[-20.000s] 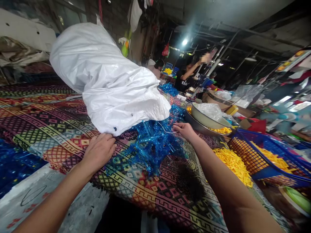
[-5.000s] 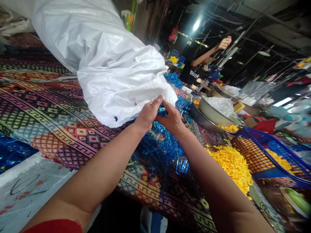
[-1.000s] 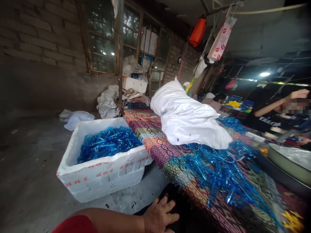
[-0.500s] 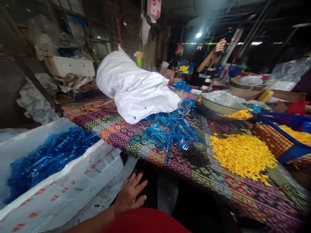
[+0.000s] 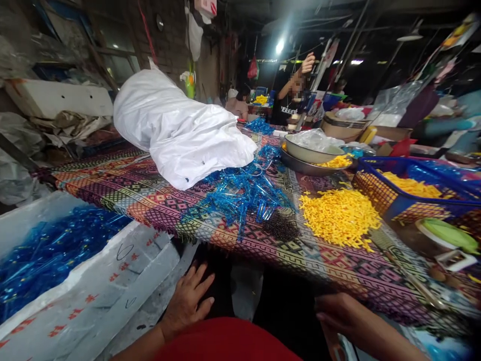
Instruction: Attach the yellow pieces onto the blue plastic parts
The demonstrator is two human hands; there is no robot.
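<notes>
My left hand [image 5: 189, 297] rests on my dark-clothed leg with its fingers spread, holding nothing. My right hand [image 5: 336, 312] is low at the right, below the table's front edge. Its fingers are curled and blurred, and whatever may be in them is unclear. On the patterned cloth [image 5: 143, 200] lie a heap of clear blue plastic pieces [image 5: 244, 193], a small pile of dark bits [image 5: 281, 226] and a large pile of yellow pieces [image 5: 340, 215]. A big white sack [image 5: 184, 128] lies across the cloth behind the blue heap.
A white foam box [image 5: 124, 265] of blue pieces stands at the left. Bowls [image 5: 315, 153], a blue basket [image 5: 421, 175] with yellow pieces and a green-lidded tub [image 5: 447, 234] are at the right. A person [image 5: 289, 103] sits at the back with a raised hand.
The view has turned to the right, so the table's things appear further left. My right hand has come into view at the bottom right. My left hand still lies on my leg.
</notes>
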